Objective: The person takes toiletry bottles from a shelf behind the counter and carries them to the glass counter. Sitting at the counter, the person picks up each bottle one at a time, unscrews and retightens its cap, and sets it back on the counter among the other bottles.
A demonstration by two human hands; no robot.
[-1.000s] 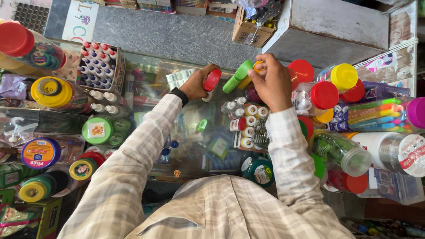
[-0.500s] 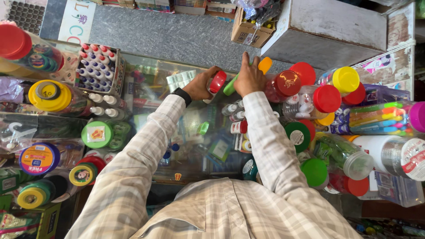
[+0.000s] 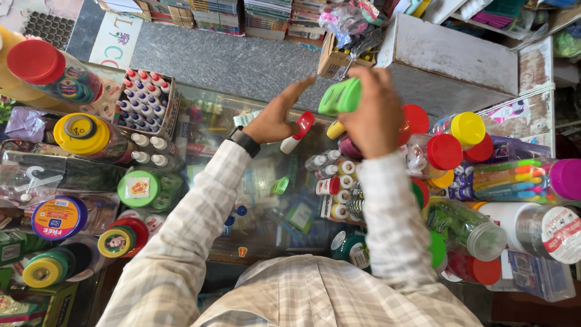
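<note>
Both arms stretched far over the glass bench (image 3: pixel 260 181), checked sleeves reaching up from the near edge. Left hand (image 3: pixel 275 118) wearing a dark wristband, palm turned right, index finger and the others splayed and pointing far; small white bottle with red cap (image 3: pixel 298 132) lying slantwise against the thumb side of that hand, touched but not clearly clasped, so hold hard to judge. Right hand (image 3: pixel 372 112) raised just right of it, back toward the camera, fingers curled closed around a green plastic object (image 3: pixel 342 97) poking out to the left; shape of that object blurred, its right part hidden inside the fist. Yellow piece (image 3: pixel 336 129) showing just under the right hand, contact unclear. Cluster of small white bottles (image 3: pixel 336 181) standing on the bench directly near of the hands. Red-lidded jars (image 3: pixel 445 151) at right, box of red-capped bottles (image 3: pixel 145 97) at far left.
</note>
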